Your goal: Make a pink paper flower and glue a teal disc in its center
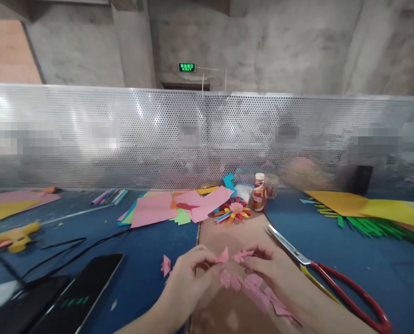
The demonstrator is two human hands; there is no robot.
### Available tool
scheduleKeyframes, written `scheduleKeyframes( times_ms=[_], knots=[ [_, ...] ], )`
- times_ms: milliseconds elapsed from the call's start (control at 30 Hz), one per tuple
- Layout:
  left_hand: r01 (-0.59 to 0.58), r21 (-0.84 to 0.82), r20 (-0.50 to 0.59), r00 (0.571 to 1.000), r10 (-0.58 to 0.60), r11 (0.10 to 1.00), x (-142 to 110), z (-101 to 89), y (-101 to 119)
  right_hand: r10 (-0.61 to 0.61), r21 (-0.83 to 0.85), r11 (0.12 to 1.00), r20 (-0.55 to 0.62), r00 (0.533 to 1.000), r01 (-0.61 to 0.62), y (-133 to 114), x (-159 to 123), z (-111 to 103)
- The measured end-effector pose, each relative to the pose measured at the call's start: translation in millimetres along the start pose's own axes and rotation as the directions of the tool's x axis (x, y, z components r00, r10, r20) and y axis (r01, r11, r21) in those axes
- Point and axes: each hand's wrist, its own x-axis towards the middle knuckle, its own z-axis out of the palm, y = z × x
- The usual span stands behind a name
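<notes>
Above the cardboard [228, 232], my left hand [193, 273] pinches a pink paper piece [223, 255], my right hand [273, 269] a pink scrap [242, 254], slightly apart, probably for clear sight; scissors [306, 261] lie beside the cardboard's right edge, seemingly handy.

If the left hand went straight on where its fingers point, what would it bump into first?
Probably the pink paper piece held by the right hand, just across from the left hand, though depth is unclear.

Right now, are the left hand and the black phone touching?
Apart. The head view plainly shows blue tabletop between the left hand and the black phone.
</notes>
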Motion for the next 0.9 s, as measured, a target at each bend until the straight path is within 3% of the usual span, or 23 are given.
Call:
scheduleKeyframes(
  times_ms=[133,233,367,467,533,633,767,900],
  knots=[
    [0.0,-0.09,0.087,0.996,0.008,0.996,-2,3.2,-5,-0.007,-0.116,0.993,-0.018,1.0,0.005,-1,-1,-5],
    [0.076,-0.268,0.19,0.982,-0.025,0.96,-4,4.8,-8,-0.003,-0.168,0.986,-0.036,0.999,-0.003,2,-4,-1],
    [0.293,-0.559,0.262,0.95,-0.171,0.776,-8,8.6,-12,-0.053,-0.247,0.968,-0.012,0.999,0.048,16,-10,8],
    [0.405,-0.635,0.314,0.913,-0.259,0.658,-11,10.3,-13,-0.1,-0.447,0.892,-0.035,0.994,0.074,22,-15,12],
    [0.424,-0.654,0.33,0.905,-0.268,0.626,-12,10.6,-12,-0.138,-0.511,0.853,-0.035,0.99,0.101,20,-19,14],
    [0.405,-0.647,0.324,0.913,-0.248,0.647,-13,10.3,-11,-0.118,-0.573,0.814,-0.006,0.993,0.094,8,-24,19],
    [0.308,-0.562,0.269,0.946,-0.182,0.768,-13,9.3,-12,-0.031,-0.719,0.694,0.02,0.999,0.036,-6,-28,21],
    [0.182,-0.43,0.282,0.957,-0.06,0.884,-14,6.9,-13,0.024,-0.728,0.685,0.017,1.0,-0.004,0,-28,14]
  ],
)
